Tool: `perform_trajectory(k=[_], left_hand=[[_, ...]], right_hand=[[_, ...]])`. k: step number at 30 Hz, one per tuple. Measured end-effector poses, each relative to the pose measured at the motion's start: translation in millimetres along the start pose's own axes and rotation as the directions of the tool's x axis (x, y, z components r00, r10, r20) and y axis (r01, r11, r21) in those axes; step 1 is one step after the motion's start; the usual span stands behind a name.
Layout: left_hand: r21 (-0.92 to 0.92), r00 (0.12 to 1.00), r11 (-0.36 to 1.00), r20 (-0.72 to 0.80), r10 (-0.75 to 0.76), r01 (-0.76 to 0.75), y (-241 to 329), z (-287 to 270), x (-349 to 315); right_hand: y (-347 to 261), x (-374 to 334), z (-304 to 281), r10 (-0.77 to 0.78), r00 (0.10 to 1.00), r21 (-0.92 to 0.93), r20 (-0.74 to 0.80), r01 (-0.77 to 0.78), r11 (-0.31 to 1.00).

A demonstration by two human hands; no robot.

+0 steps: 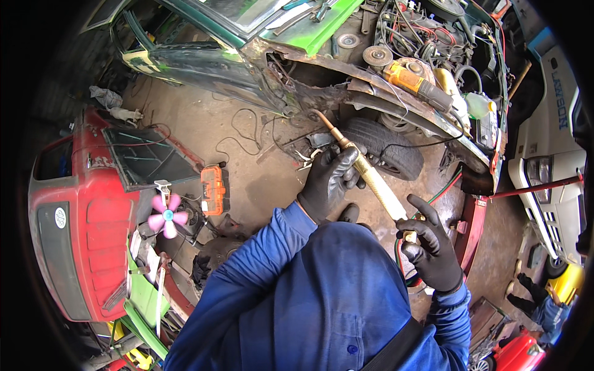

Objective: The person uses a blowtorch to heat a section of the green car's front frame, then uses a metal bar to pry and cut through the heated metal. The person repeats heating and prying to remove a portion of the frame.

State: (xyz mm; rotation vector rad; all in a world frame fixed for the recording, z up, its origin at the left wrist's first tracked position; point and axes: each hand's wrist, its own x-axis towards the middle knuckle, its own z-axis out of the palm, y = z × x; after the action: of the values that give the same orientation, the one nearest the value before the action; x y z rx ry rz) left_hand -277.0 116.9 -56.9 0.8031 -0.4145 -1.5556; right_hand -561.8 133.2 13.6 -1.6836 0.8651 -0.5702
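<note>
A brass gas welding torch (380,187) with a knurled handle and a bent copper tip lies slantwise across the view, its tip pointing up and left toward the car body. My left hand (328,180), in a black glove, is closed round its neck end. At the lower end, the gloved fingers of my right hand (435,250) grip the torch by its valves, with the index finger raised. Red and green hoses (447,190) show around the right hand; the hand hides part of their join. No flame is visible at the tip.
Ahead stands a green car with a rusty, cut fender (396,102), a tyre (387,147) and an angle grinder (416,85) on top. An orange toolbox (212,190), a pink fan (168,216) and a red vehicle body (99,216) are left. A person (547,309) is far right.
</note>
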Motion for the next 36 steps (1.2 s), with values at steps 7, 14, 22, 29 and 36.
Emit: perform_trajectory(k=[7, 14, 22, 29, 36], left_hand=[[-0.025, 0.999, 0.999, -0.029, 0.031, -0.032, -0.1, 1.8, -0.5], [-0.014, 1.0, 0.999, 0.005, -0.03, 0.03, 5.4, -20.4, 4.2], [-0.263, 0.994, 0.962, -0.095, 0.056, -0.08, 55.7, -64.6, 25.9], [-0.335, 0.995, 0.939, -0.084, 0.058, -0.083, 64.6, -77.9, 27.1], [-0.322, 0.997, 0.947, -0.074, -0.009, -0.016, 31.7, -63.7, 3.5]], right_hand=[[-0.4, 1.4, 18.1, -0.095, 0.961, -0.324, -0.258, 0.006, 0.946], [-0.7, 2.9, 1.9, 0.003, 0.987, -0.126, -0.163, -0.024, 0.992], [-5.5, 0.3, -8.7, 0.075, 0.99, 0.041, -0.118, -0.071, 0.997], [-5.8, 6.9, -6.6, -0.007, 0.995, -0.031, -0.1, 0.004, 1.0], [-6.3, 12.7, -2.8, -0.059, 0.994, -0.112, -0.091, 0.049, 0.993]])
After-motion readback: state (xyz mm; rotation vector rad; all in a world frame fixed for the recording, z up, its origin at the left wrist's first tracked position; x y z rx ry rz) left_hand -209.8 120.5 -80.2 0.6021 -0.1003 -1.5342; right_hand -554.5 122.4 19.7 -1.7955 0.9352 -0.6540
